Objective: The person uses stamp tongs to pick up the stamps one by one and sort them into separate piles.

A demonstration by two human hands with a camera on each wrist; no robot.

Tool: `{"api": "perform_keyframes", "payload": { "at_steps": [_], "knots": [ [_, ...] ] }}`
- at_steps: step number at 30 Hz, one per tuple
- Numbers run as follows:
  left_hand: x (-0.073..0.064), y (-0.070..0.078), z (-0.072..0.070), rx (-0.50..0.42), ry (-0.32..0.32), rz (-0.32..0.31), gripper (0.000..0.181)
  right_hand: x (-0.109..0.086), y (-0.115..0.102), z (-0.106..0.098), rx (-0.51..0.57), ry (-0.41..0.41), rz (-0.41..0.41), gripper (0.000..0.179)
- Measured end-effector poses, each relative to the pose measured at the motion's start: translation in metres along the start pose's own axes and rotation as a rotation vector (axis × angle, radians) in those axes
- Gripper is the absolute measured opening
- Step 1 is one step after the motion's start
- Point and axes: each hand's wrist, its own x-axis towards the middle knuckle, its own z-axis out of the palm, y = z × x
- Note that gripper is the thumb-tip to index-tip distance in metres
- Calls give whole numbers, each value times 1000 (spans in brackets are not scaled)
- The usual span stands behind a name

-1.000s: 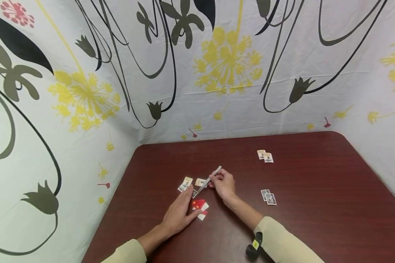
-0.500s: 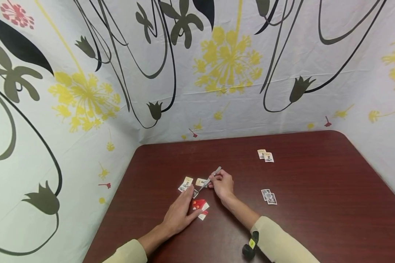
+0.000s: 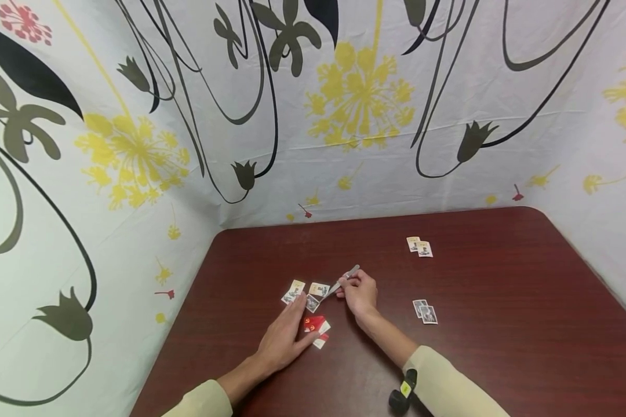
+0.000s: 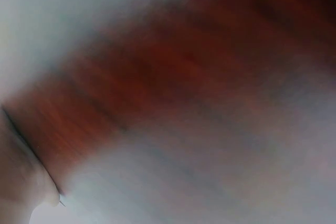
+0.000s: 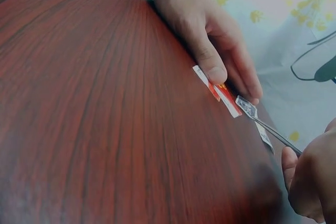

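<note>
Well, the right hand (image 3: 361, 295) pinched tweezers (image 3: 335, 287), tips at 1 grey card (image 3: 312, 303) beside the straight fingers of the left hand (image 3: 281, 341); red cards (image 3: 313, 323) lay by its thumb.

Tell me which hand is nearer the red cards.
Left. The left hand is beside the red cards, thumb at their edge; the right hand, holding tweezers, is apart, farther right.

Slanted silver tweezers (image 3: 335, 287) touch a card (image 3: 312, 303) — small, grey-printed.

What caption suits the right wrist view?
Right hand holding tweezers at a small monochrome picture, left hand with thumb over red-and-white slips.
</note>
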Motion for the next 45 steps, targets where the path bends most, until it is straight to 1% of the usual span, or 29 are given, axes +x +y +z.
{"api": "perform_keyframes", "payload": {
  "at_steps": [6, 9, 14, 19, 25, 29, 35, 41, 45],
  "knots": [
    [0, 0, -1, -6, 6, 21, 89, 1, -1, -8, -41, 31, 10, 6],
    [1, 1, -2, -10, -7, 19, 87, 1, -1, -10, -50, 42, 26, 5],
    [2, 2, -3, -13, -39, 1, 85, 1, -1, -12, -57, 49, 25, 5],
    [2, 2, -3, -4, -56, -7, 84, -3, -2, -12, -34, 22, 38, 6],
    [1, 0, -3, 14, -56, 18, 83, -8, -2, -10, 3, -37, 42, 6],
    [1, 0, -3, 15, -60, 20, 83, -8, -2, -8, 21, -55, 44, 6],
    [2, 1, -3, 12, -64, 3, 83, -3, -2, -5, 12, -45, 44, 5],
    [2, 1, -3, 17, -78, -2, 83, 3, -2, -3, 7, -33, 40, 6],
    [2, 1, -4, 5, -85, -10, 83, 5, -2, -1, -17, -22, 28, 6]
  ]
}}
